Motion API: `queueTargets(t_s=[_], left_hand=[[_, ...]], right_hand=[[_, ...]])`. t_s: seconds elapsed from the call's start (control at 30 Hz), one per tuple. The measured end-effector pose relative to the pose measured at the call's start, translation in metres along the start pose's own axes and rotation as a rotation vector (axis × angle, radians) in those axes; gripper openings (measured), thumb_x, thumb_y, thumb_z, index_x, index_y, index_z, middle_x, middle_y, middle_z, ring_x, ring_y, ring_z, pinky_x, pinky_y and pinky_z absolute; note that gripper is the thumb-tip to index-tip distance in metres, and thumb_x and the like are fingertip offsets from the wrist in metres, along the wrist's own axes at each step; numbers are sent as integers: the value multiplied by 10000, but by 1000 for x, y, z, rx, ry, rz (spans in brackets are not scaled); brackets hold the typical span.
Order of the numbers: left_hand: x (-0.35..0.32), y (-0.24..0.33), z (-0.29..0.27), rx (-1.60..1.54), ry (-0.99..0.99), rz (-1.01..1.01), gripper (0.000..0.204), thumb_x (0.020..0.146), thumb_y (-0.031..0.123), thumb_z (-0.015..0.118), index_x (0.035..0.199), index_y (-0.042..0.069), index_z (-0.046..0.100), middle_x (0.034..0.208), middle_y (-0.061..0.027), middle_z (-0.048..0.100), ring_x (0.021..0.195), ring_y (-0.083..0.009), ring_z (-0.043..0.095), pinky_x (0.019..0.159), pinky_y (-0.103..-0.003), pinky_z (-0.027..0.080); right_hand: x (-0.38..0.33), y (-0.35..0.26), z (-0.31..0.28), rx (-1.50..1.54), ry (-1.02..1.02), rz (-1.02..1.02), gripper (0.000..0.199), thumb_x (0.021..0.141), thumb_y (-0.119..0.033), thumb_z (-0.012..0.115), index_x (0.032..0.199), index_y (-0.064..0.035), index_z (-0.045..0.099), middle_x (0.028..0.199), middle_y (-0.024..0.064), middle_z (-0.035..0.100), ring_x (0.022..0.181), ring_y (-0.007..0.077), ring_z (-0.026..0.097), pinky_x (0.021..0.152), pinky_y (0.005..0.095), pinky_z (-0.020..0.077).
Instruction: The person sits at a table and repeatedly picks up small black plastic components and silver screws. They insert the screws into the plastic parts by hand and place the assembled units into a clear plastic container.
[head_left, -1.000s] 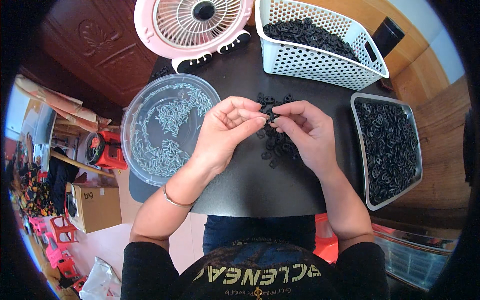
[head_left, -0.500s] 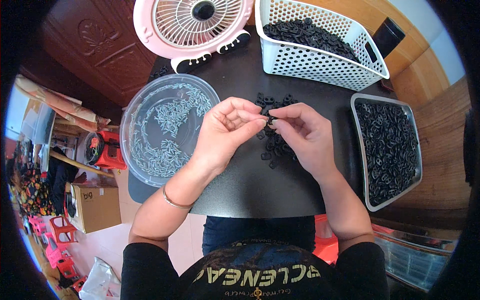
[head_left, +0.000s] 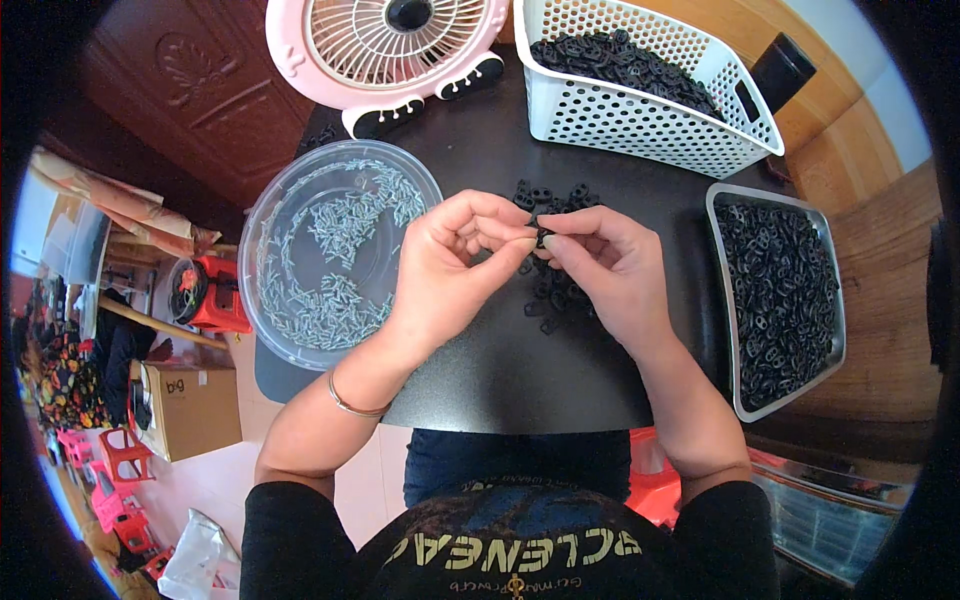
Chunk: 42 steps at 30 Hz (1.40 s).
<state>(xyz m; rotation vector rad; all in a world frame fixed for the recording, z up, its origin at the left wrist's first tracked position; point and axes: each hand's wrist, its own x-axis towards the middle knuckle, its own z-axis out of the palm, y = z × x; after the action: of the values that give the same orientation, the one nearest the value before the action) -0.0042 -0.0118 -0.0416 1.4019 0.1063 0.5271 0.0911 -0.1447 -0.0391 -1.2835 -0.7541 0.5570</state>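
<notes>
My left hand (head_left: 450, 262) and my right hand (head_left: 615, 268) meet fingertip to fingertip over the middle of the dark table. Between the right thumb and index finger is a small black plastic piece (head_left: 543, 238), mostly covered. The left thumb and index finger are pinched against its left side; whatever they hold is hidden. Under and behind the fingers lies a loose pile of black two-holed plastic pieces (head_left: 558, 300). Beside my left hand stands a clear round tub (head_left: 262, 335) with many small silvery screws (head_left: 345, 225).
A white perforated basket (head_left: 640, 135) of black pieces stands at the back right. A metal tray (head_left: 738, 390) holding black two-holed pieces lies at the right. The pink fan (head_left: 360, 95) is at the back left. The table's near edge (head_left: 520, 430) runs before my body.
My hands stay fingertip to fingertip, with only slight finger shifts around the black piece. The whole view has moved a little.
</notes>
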Motion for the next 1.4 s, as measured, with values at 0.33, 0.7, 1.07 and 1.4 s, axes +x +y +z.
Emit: queueTargets(t_s=[0.33, 0.7, 1.07, 1.4], left_hand=[[3, 6, 3, -42, 3, -123, 179, 848, 107, 532, 988, -1, 510, 781, -47, 600, 692, -75, 550, 667, -194, 440], [3, 3, -1, 33, -73, -262, 209, 863, 215, 530, 784, 24, 560, 642, -3, 557, 589, -39, 491, 550, -174, 394], [0, 2, 2, 195, -35, -111, 62, 820, 56, 571, 804, 4, 542, 698, 9, 575, 626, -14, 507, 566, -150, 404], [-1, 9, 5, 166, -31, -77, 92, 805, 51, 591, 861, -19, 572, 759, -22, 604, 681, -36, 543, 625, -171, 444]], right_hand=[[1, 0, -3, 21, 8, -39, 167, 796, 23, 556, 963, 29, 573, 897, 82, 602, 789, 96, 585, 717, 208, 480], [-2, 2, 1, -45, 37, -55, 170, 779, 35, 571, 945, 16, 596, 868, 57, 593, 779, 89, 583, 692, 197, 471], [-2, 4, 1, -71, 59, -38, 152, 773, 28, 575, 920, 17, 610, 855, 63, 607, 769, 96, 593, 692, 202, 482], [1, 1, -2, 65, 30, -15, 162, 794, 17, 557, 952, 28, 590, 864, 72, 612, 770, 94, 589, 695, 200, 479]])
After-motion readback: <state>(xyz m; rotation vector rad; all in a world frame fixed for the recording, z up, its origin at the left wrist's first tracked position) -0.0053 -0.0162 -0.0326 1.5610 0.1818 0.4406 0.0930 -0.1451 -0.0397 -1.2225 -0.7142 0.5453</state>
